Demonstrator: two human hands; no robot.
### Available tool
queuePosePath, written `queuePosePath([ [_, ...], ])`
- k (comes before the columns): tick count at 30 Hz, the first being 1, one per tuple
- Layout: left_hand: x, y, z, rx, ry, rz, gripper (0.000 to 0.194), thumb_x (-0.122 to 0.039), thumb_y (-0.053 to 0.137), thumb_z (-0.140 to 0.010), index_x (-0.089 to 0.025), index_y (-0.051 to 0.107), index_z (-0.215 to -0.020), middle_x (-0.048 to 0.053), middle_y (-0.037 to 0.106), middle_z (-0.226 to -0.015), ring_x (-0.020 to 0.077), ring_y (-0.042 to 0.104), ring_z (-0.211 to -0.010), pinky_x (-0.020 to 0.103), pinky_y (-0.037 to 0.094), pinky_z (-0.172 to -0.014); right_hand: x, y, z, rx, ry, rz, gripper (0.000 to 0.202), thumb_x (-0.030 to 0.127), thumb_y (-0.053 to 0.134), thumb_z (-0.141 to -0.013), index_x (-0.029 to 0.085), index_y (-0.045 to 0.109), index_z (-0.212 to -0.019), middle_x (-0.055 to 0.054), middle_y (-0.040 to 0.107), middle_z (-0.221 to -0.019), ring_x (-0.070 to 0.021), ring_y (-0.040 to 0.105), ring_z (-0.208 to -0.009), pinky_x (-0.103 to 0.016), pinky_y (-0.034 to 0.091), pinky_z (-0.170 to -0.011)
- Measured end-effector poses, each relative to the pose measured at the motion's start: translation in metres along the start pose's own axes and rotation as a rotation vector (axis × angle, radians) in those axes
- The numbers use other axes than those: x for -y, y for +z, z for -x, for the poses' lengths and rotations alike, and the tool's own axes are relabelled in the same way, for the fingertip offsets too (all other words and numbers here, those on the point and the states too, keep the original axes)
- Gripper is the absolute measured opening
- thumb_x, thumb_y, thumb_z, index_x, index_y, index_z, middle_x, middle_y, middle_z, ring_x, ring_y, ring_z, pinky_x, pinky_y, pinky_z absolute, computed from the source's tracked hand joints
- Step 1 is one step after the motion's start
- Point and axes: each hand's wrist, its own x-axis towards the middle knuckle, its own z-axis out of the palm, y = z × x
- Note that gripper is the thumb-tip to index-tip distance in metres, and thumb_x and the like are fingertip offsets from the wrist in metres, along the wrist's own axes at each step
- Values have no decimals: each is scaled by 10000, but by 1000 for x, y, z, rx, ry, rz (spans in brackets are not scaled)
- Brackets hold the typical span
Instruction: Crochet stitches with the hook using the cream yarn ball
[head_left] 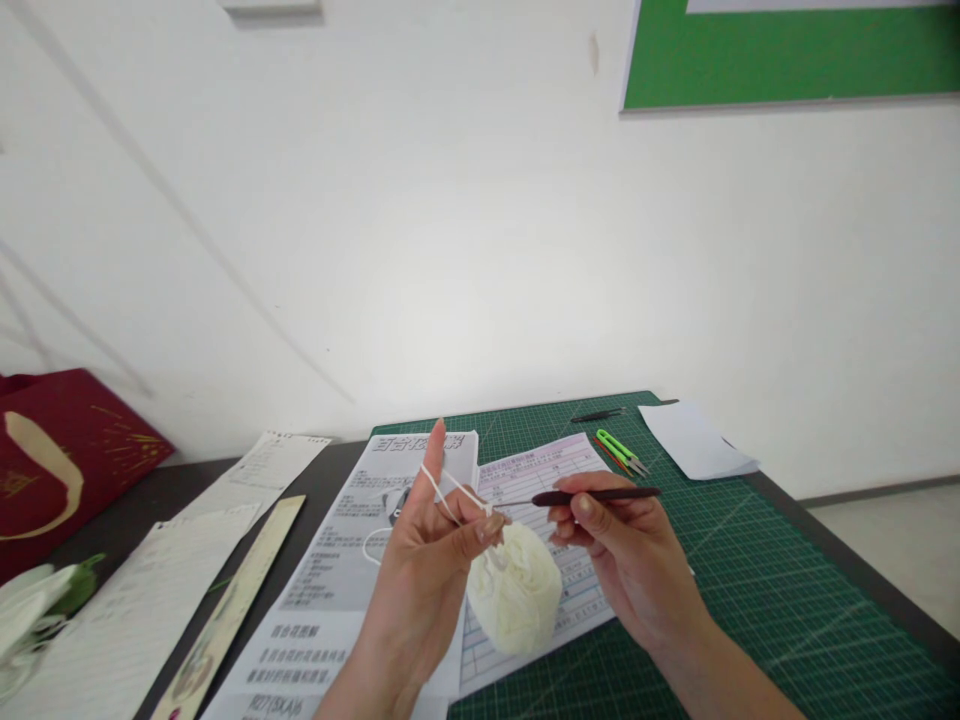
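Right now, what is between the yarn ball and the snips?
In the head view, the right hand, gripping a hook; beneath, part of the lined sheet and mat.

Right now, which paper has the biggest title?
The grey-shaded sheet left of the yarn ball; the others show smaller writing or none visible.

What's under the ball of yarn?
The yarn ball appears to rest on a lined printed sheet, which lies on the green cutting mat. Whatever is printed directly beneath the ball is covered.
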Motion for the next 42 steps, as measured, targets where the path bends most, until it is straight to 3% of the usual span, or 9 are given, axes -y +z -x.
queuePosePath([
  [10, -1, -1, 1, 15, 0, -6, 957, -35, 717, -684, -302, 243, -1471, -63, 580, -576, 115, 535, -591, 252, 416, -660, 2, 0, -1, -12, 6, -11, 145, 254, 815, -664, 176, 750, -768, -28, 732, -620, -110, 659, -526, -197, 575, -538],
  [18, -2, -5, 0, 72, -37, 32, 884, -25, 699, -688, -306, 329, -1440, -47, 583, -589, 120, 528, -601, 247, 407, -635, 5, -4, -3, 72, -71, 37, 106, 235, 802, -684, 199, 754, -770, -14, 733, -668, -119, 680, -583, -200, 586, -574],
  [29, -11, -6, -1, 131, -252, 185, 872, 49, 688, -617, -283, 438, -1384, -37, 583, -612, 105, 532, -564, 223, 406, -587, 11, -7, -3, 251, -198, 135, 37, 223, 728, -777, 236, 752, -803, -14, 706, -738, -130, 670, -656, -242, 573, -628],
  [38, -9, -11, -4, 192, -237, 186, 834, 35, 702, -607, -264, 481, -1354, -28, 604, -594, 102, 534, -541, 208, 406, -556, 14, -9, -4, 158, -147, 130, 86, 256, 772, -725, 216, 757, -800, -26, 733, -686, -151, 688, -578, -258, 589, -562],
  [42, -8, -11, -3, 199, -202, 125, 840, 27, 702, -632, -265, 450, -1378, -29, 607, -584, 111, 538, -548, 214, 407, -554, 16, -6, -5, 132, -27, 26, 101, 258, 779, -716, 177, 751, -769, -18, 721, -610, -117, 667, -529, -196, 578, -526],
])
